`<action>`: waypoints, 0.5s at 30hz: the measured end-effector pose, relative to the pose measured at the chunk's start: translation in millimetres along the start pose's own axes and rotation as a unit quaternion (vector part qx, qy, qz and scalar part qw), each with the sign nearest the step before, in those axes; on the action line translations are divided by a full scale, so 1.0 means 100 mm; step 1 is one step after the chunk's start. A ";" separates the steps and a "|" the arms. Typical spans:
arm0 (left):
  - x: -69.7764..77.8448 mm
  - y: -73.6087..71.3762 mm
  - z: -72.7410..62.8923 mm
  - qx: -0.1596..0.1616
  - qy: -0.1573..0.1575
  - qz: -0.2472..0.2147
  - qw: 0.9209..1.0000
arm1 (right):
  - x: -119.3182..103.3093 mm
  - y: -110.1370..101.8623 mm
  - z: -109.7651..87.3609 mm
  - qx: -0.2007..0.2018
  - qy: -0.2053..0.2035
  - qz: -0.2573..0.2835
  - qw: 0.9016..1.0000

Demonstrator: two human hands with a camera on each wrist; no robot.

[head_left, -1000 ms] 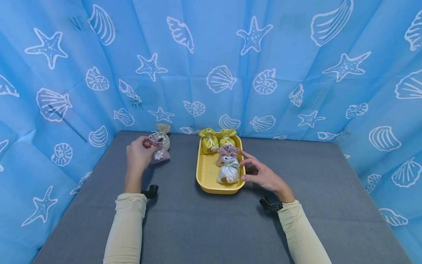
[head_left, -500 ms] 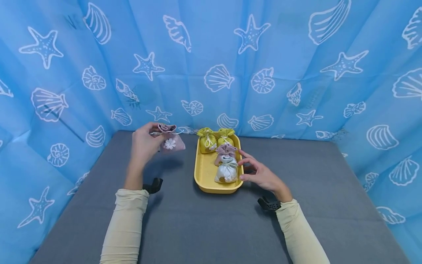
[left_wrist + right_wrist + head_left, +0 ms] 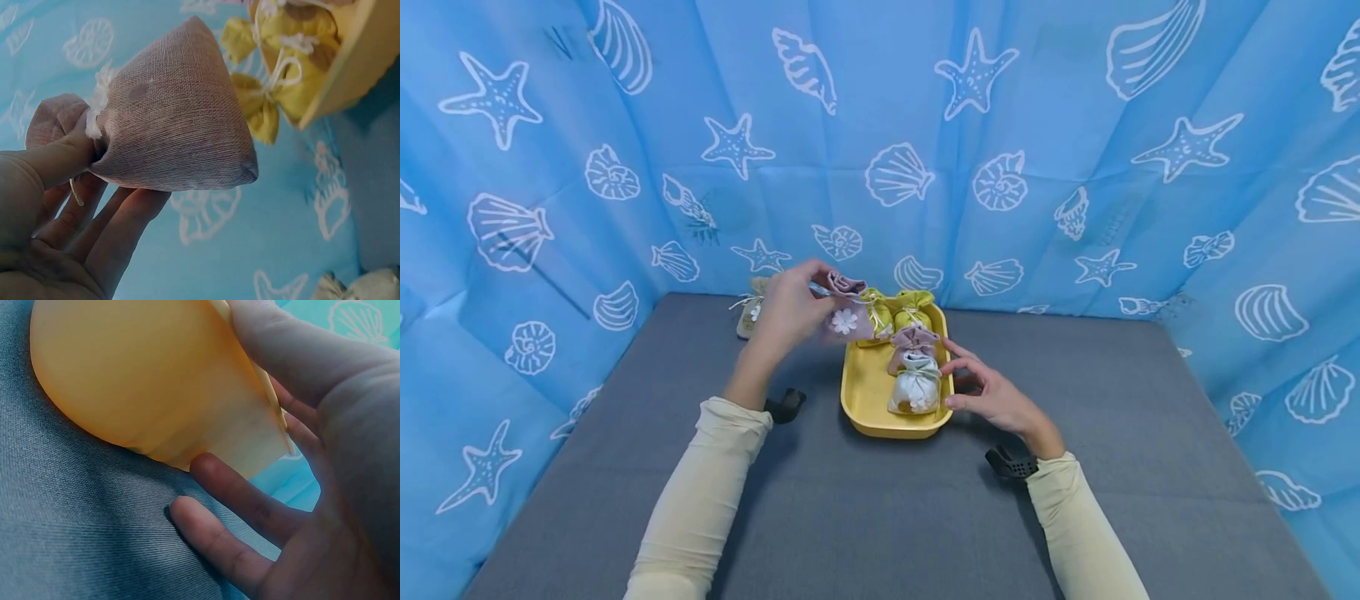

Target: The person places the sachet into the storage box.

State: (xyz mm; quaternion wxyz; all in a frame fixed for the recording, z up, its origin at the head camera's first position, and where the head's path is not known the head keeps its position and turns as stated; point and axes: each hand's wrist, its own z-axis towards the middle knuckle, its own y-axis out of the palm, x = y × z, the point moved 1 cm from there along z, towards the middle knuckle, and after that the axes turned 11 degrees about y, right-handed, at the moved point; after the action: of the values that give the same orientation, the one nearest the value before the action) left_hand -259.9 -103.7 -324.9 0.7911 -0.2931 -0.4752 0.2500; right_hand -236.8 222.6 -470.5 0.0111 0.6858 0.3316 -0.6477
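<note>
My left hand (image 3: 790,308) pinches a mauve drawstring pouch (image 3: 847,323) by its gathered neck, in the air at the tray's far left edge. The left wrist view shows the plump body of that mauve pouch (image 3: 181,119) pointing away from the thumb. A yellow tray (image 3: 868,425) holds two yellow pouches (image 3: 913,310), another mauve pouch (image 3: 914,343) and a whitish pouch (image 3: 916,387). My right hand (image 3: 996,400) rests against the tray's right side with spread, relaxed fingers. In the right wrist view, its thumb lies at the rim of the yellow tray (image 3: 150,369).
A beige pouch (image 3: 752,312) stands at the table's back left, partly behind the left hand. A grey cloth (image 3: 880,517) covers the table. Blue curtains (image 3: 880,125) with shell prints hang behind and at both sides.
My left hand has lifted the mauve pouch from beside the beige one and carried it right to the tray. My right hand stays at the tray's side.
</note>
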 end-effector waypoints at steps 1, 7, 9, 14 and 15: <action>0.03 0.03 0.03 -0.012 0.005 -0.001 1.000 | 0.00 0.00 0.00 0.000 -0.001 0.001 1.000; 0.11 0.24 0.16 -0.062 0.027 0.007 0.998 | 0.00 0.00 -0.01 -0.001 -0.002 0.006 1.000; 0.12 0.30 0.19 -0.071 0.028 0.009 0.997 | 0.00 0.00 -0.01 -0.002 0.000 0.005 1.000; 0.14 0.43 0.26 -0.094 0.018 0.024 0.995 | 0.00 0.00 0.00 -0.003 -0.003 0.008 1.000; 0.14 0.45 0.27 -0.098 0.017 0.030 0.995 | 0.00 0.00 0.00 -0.003 -0.004 0.009 1.000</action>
State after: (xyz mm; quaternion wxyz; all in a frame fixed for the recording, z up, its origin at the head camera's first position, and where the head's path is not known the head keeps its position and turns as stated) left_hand -284.1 -56.6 -337.9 0.7588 -0.3870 -0.4752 0.2207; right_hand -236.7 222.8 -469.9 0.0204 0.6861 0.3278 -0.6492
